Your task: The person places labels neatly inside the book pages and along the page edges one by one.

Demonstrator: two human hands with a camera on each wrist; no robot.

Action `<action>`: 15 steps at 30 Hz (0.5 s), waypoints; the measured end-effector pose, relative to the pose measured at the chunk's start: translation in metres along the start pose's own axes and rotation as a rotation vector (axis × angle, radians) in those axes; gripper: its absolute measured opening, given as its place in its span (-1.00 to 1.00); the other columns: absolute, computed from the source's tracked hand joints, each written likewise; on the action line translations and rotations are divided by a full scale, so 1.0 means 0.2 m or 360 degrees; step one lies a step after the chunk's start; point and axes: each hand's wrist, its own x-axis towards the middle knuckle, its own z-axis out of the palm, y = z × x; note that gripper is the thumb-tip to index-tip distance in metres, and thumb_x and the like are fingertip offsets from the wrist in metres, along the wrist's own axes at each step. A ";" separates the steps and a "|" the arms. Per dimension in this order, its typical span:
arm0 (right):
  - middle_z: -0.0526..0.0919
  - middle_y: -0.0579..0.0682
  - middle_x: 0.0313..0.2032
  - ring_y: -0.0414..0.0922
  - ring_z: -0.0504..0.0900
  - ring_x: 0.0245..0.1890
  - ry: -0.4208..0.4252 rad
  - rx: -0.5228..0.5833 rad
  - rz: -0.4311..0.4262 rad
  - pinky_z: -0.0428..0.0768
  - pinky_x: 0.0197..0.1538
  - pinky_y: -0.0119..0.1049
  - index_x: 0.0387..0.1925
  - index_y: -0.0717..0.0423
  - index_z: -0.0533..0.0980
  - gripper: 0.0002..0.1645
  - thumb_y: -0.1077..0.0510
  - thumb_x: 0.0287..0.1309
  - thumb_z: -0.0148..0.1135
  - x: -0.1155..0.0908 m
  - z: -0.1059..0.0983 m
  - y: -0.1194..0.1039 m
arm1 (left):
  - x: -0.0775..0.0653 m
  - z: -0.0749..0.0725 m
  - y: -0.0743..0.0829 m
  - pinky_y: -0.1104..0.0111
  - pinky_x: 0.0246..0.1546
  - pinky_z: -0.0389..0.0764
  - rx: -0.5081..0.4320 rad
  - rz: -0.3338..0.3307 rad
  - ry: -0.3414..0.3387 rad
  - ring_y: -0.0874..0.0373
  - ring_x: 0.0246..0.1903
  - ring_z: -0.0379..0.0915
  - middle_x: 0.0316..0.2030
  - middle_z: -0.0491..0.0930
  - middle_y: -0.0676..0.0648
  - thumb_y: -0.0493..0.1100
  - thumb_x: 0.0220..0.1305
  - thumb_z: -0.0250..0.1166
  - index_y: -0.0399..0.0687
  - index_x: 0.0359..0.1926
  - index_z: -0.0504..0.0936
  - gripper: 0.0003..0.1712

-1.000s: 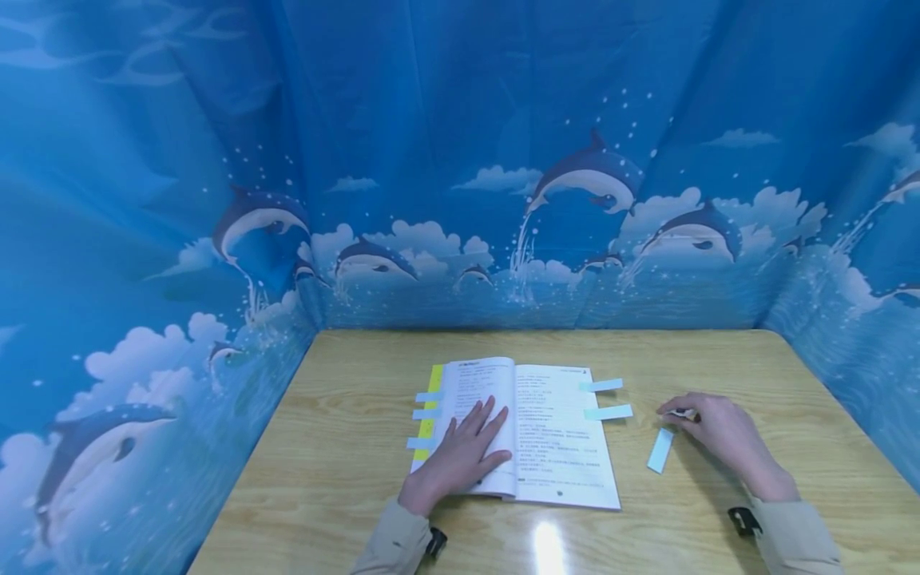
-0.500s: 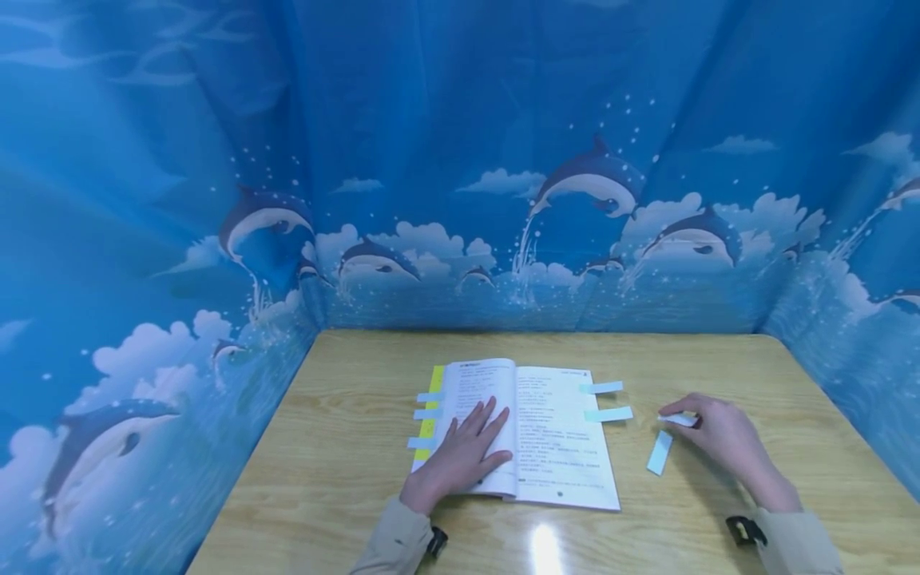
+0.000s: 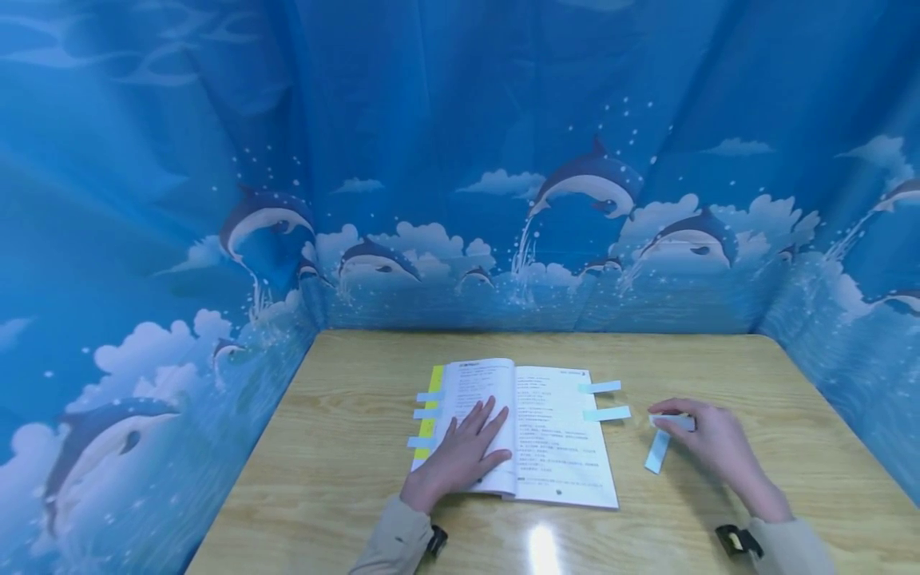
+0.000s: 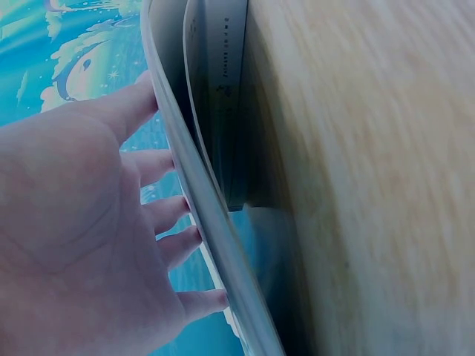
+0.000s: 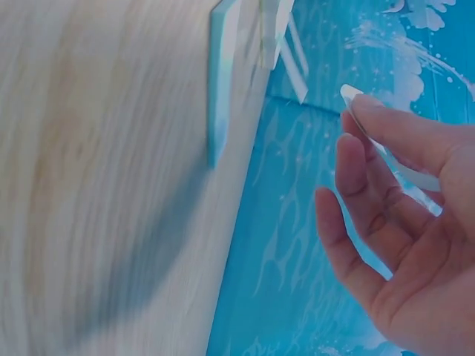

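Note:
An open book [image 3: 564, 447] lies on the table, its pages printed with text. My left hand [image 3: 463, 455] rests spread on the left page; in the left wrist view its straight fingers [image 4: 178, 248] touch the page near the book's edge. Right of the book, my right hand [image 3: 719, 435] pinches a pale blue sticky strip [image 3: 676, 422] between thumb and fingers. The right wrist view shows that strip [image 5: 404, 172] bowed along the thumb. Just below this hand in the head view is a small pad of blue sticky strips [image 3: 657, 452] on the table.
Two blue strips [image 3: 607, 413] stick out from the book's right edge, and several blue tabs [image 3: 427, 414] from the left edge over a yellow cover [image 3: 435, 377]. The wooden table [image 3: 345, 463] is bounded by a blue dolphin-print curtain [image 3: 431, 160].
The right hand has drawn a strip up from near the pad; more of it shows now, and the hand has shifted slightly left. The left hand has stayed still.

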 end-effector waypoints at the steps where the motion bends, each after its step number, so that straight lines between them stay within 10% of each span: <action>1: 0.81 0.08 -0.18 -0.28 0.50 -0.52 -0.0007 0.0009 0.0017 0.46 -0.38 -0.30 -0.19 -0.02 0.76 -0.82 0.05 0.18 0.47 0.00 0.00 -0.01 | 0.00 0.00 0.00 -0.15 0.53 -0.11 0.0002 0.0000 0.0000 0.04 0.60 -0.32 0.63 -0.25 0.03 0.28 0.56 -0.09 0.21 0.63 -0.03 -0.23; 15: 0.78 -0.05 -0.21 -0.13 0.70 -0.33 -0.0162 0.0154 0.0067 0.69 -0.29 -0.26 -0.27 -0.10 0.74 -0.91 0.13 0.16 0.48 0.03 0.02 -0.15 | 0.01 0.00 0.00 -0.15 0.53 -0.10 -0.0003 0.0008 0.0008 0.04 0.60 -0.32 0.63 -0.25 0.03 0.28 0.56 -0.10 0.22 0.63 -0.03 -0.24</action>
